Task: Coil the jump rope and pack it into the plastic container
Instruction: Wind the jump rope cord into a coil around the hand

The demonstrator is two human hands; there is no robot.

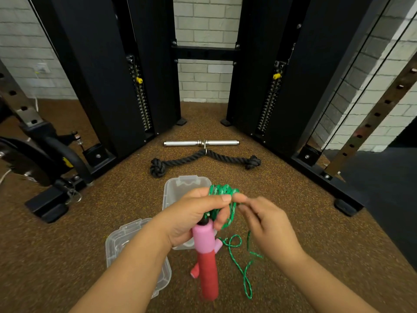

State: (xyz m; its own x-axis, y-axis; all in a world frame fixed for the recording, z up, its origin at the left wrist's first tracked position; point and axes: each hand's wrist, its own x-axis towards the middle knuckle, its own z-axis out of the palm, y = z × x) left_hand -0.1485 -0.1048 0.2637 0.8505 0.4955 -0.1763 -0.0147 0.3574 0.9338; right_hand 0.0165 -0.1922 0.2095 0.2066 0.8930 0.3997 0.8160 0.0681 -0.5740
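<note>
Brown gym floor [293,222] — left hand [191,220] clamps coiled jump rope [222,193]; right hand [266,222] pinches its strand.

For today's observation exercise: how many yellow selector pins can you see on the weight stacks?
2. One yellow pin sits on the left weight stack, the other yellow pin on the right stack, either side of the brick-wall gap. Others may be hidden behind the black columns.
</note>
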